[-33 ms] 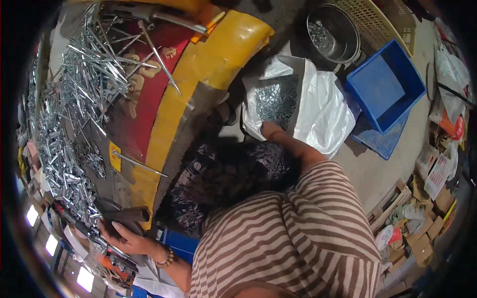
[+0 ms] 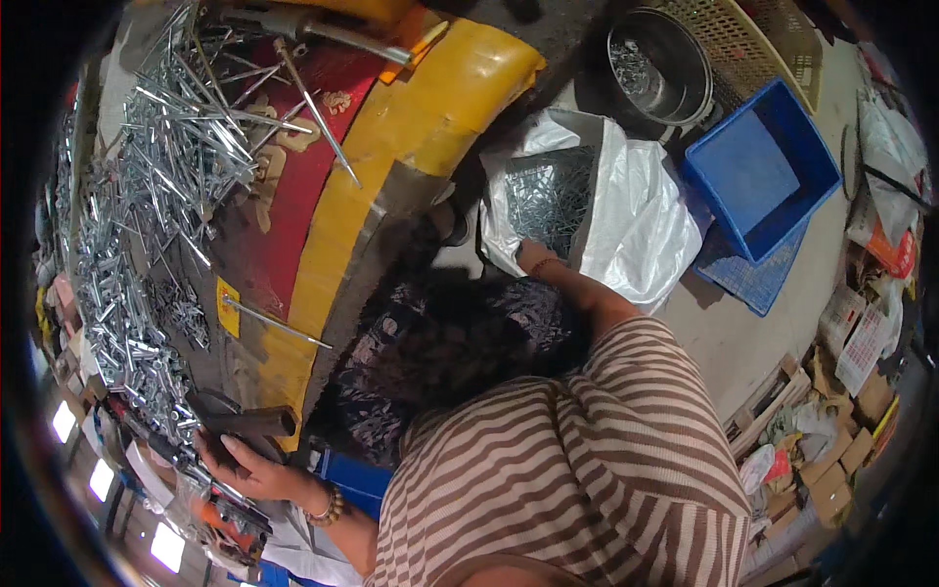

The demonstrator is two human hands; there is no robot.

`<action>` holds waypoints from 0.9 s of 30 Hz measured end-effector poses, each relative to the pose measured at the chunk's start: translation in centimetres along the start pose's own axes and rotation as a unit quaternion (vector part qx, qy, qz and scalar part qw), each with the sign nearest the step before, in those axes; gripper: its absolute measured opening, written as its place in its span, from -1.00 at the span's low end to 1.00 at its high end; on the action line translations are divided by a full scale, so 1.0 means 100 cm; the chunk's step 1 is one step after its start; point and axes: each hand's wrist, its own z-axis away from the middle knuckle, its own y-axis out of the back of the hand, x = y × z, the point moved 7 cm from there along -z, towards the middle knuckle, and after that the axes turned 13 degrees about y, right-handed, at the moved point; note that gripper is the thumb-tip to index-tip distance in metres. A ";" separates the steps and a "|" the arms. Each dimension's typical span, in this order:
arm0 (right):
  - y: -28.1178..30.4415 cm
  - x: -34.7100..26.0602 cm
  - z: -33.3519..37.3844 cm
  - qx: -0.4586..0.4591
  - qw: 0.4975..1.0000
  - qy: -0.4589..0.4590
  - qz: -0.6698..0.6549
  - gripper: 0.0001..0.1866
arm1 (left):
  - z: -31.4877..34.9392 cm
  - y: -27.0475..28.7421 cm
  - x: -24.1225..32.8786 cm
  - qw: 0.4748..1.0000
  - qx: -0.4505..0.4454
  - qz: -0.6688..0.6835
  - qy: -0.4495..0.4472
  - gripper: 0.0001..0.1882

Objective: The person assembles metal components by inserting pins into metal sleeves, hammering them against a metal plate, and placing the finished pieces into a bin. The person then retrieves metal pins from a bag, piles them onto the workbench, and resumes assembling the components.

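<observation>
My left hand (image 2: 249, 474) rests at the table's near left end, beside a dark tube-like handle (image 2: 256, 422) and a heap of short metal sleeves (image 2: 147, 377). Its thumb is apart from the outstretched fingers, and I see nothing held in it. Down on the right, my right hand (image 2: 533, 256) is at the near edge of a white woven sack (image 2: 641, 230). Many thin silvery metal pieces (image 2: 550, 201) fill the sack's mouth. The fingers of this hand are hidden, so their grip does not show.
Long silvery bolts (image 2: 181, 137) lie heaped across the table, whose edge is covered in yellow (image 2: 391, 161). Past the sack stand a metal pot (image 2: 675, 83), a blue bin (image 2: 763, 171) and a beige plastic basket (image 2: 748, 44). Cardboard and bags (image 2: 831, 470) crowd the far right.
</observation>
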 end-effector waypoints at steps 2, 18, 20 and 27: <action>-0.002 0.022 0.005 0.060 0.992 -0.086 -0.063 -0.49 | 0.001 -0.002 0.002 1.000 0.007 -0.024 0.005 -0.62; -0.005 0.021 0.000 -0.062 0.997 -0.019 0.028 -0.51 | 0.000 0.001 -0.001 0.999 -0.008 -0.034 0.020 -0.60; 0.004 0.017 0.009 -0.002 1.000 0.028 0.011 -0.51 | 0.001 0.005 -0.003 0.998 0.010 -0.051 0.021 -0.63; 0.070 0.000 0.013 0.159 0.982 0.092 -0.044 -0.48 | -0.001 0.001 0.006 0.999 -0.001 -0.041 0.008 -0.63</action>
